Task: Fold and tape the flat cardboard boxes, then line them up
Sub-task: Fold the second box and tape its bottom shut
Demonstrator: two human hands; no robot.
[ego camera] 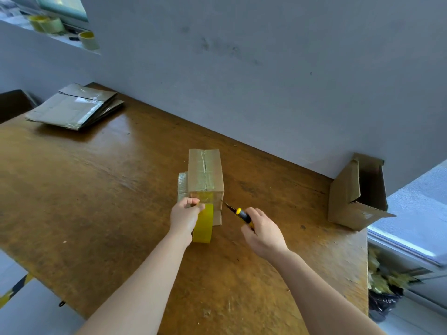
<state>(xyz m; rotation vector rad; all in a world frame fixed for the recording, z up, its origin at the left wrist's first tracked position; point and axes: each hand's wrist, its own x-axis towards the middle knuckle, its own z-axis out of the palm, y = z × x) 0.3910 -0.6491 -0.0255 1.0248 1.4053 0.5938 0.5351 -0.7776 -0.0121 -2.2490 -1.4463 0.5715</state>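
Left hand (186, 213): fingers and thumb curled over the top of a yellow tape roll (204, 226), gripping it. The roll stood on edge, against the near end of the folded box (205, 175). A shiny strip of tape ran from the roll up onto the box's near face.

Right hand (262, 232): closed around the yellow-and-black handle of a utility knife (243, 215), just right of the left hand. The blade pointed away and left, toward the box's near right corner. The tip was at the edge there; contact could not be told.

The box sat directly beyond the left hand on the brown wooden surface (108, 189). Its long axis ran away from the person toward the grey wall (266, 68), and a taped seam ran down the top along that same axis. A taped bit of cardboard showed on its left side; flap or separate piece, unclear.

Far right of the right hand, against the wall: an open box (350, 189) lying on its side, its opening facing right.

Far left of the left hand and further away: a stack of flat boxes (75, 107), tape glinting on top.

Above those, on a ledge: spare tape rolls (48, 24).
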